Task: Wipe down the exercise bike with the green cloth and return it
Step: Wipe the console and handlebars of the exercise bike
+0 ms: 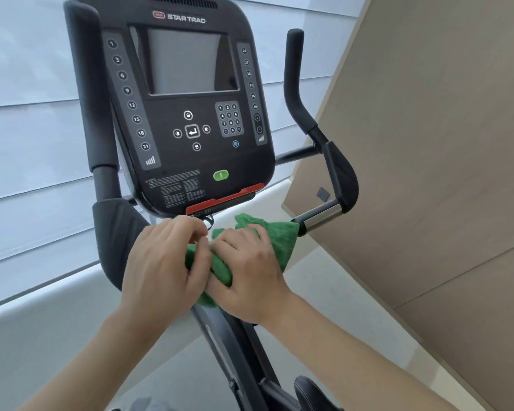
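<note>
The black exercise bike's console (187, 114) fills the upper middle of the head view, with a dark screen and keypads. Just below its red lower edge, both hands meet on the green cloth (282, 235), bunched over the bike's centre post. My left hand (163, 262) curls its fingers round the cloth's left part. My right hand (247, 274) lies on top of the cloth with fingers bent over it. The cloth's right end touches the chrome handlebar grip (324, 216). The post under the cloth is hidden.
Black handlebars rise on both sides: the left handlebar (83, 84) and the right handlebar (297, 90). A window with pale blinds (27, 129) stands behind the bike. A beige wall (428, 173) runs close on the right. The black saddle (312, 393) shows at the bottom.
</note>
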`<move>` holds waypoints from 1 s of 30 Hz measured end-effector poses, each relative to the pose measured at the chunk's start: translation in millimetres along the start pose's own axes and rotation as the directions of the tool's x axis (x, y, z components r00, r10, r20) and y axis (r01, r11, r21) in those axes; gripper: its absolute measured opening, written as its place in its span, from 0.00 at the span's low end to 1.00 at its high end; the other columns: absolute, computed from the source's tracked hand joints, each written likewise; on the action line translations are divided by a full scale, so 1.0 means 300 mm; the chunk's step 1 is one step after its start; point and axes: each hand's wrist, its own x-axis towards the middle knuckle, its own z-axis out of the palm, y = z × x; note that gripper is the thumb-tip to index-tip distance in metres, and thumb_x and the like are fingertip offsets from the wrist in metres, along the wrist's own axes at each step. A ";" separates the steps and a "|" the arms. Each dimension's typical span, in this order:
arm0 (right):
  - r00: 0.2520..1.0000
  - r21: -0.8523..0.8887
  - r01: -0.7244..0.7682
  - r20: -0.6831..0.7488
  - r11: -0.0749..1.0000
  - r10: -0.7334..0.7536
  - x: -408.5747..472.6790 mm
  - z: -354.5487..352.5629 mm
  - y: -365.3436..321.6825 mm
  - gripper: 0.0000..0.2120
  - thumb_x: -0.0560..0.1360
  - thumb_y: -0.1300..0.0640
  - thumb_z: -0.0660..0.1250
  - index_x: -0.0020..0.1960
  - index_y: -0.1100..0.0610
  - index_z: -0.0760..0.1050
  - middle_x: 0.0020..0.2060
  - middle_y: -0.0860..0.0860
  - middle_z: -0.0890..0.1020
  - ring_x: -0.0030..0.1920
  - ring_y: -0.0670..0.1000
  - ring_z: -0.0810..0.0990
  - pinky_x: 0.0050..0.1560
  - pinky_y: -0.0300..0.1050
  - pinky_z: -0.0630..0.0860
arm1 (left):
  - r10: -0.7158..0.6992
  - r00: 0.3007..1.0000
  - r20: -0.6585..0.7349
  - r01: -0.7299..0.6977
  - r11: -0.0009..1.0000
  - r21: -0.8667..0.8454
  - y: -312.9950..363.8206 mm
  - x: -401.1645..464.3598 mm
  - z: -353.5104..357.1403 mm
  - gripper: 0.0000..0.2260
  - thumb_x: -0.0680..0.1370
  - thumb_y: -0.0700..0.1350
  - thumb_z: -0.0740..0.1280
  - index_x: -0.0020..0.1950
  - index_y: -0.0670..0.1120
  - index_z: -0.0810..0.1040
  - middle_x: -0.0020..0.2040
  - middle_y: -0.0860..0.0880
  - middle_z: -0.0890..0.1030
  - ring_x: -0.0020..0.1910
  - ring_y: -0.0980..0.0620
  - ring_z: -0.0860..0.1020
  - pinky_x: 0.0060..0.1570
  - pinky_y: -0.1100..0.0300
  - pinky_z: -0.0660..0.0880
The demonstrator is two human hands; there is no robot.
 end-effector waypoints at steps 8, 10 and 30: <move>0.868 -0.019 0.244 0.450 0.970 -0.210 0.055 -0.087 0.069 0.28 0.74 0.37 0.71 0.67 0.51 0.73 0.59 0.47 0.77 0.58 0.52 0.77 0.67 0.54 0.70 | -0.041 0.999 0.016 0.042 0.998 -0.045 0.003 0.004 -0.015 0.04 0.81 0.45 0.62 0.49 0.49 0.77 0.42 0.58 0.78 0.40 0.58 0.70 0.43 0.66 0.66; 0.845 -0.040 0.256 0.494 0.966 -0.203 0.114 -0.072 0.064 0.18 0.70 0.46 0.74 0.56 0.51 0.75 0.48 0.47 0.79 0.45 0.53 0.79 0.52 0.52 0.77 | -0.039 0.999 0.014 0.040 0.998 -0.043 0.002 0.003 -0.013 0.04 0.80 0.45 0.63 0.48 0.49 0.77 0.42 0.57 0.78 0.40 0.58 0.71 0.44 0.66 0.67; 0.945 -0.174 0.196 -0.228 0.965 -0.233 -0.065 0.138 0.080 0.10 0.83 0.53 0.66 0.63 0.52 0.78 0.56 0.49 0.82 0.57 0.55 0.81 0.73 0.59 0.69 | -0.018 0.996 0.092 0.014 0.999 0.044 0.018 0.012 -0.013 0.06 0.83 0.47 0.61 0.51 0.50 0.76 0.44 0.57 0.79 0.41 0.53 0.75 0.41 0.56 0.71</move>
